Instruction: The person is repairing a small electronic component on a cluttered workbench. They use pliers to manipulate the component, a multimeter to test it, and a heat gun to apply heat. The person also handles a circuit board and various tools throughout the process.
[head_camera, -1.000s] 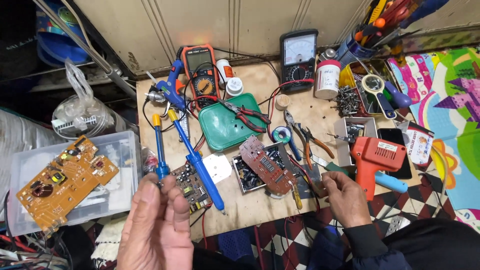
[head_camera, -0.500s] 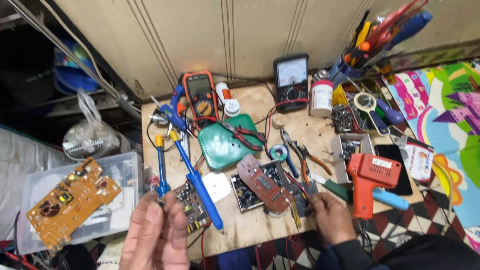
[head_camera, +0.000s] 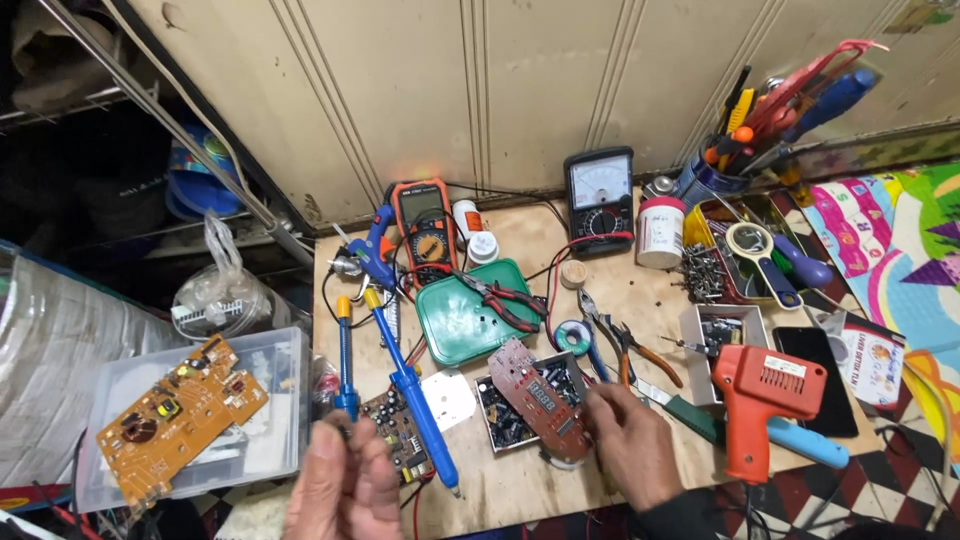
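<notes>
Head view, looking down on a crowded wooden surface (head_camera: 520, 490). At the lower left of the frame the left hand (head_camera: 345, 490) is raised with its fingers curled close together at the handle end of a thin blue tool (head_camera: 343, 365); whether it truly grips the handle I cannot tell. Lower centre, the right hand (head_camera: 635, 445) rests with fingers narrowed on the near edge of a brown circuit board (head_camera: 540, 398), which lies tilted over a small box of parts (head_camera: 500, 415). A blue soldering iron (head_camera: 412, 395) lies unheld between the two hands, across another small board (head_camera: 398, 432).

Judging by how things lie, the work looks barely begun: the iron is down, and the board sits loose rather than fixed.

Open room is scarce. Only a bare strip along the bottom edge of the surface, between the hands, is free. An orange gun-shaped tool (head_camera: 762, 398) crowds the right hand's side, pliers (head_camera: 625, 345) and a green lid (head_camera: 468, 318) fill the middle, and a clear bin with an orange board (head_camera: 180, 418) sits off the left edge.
</notes>
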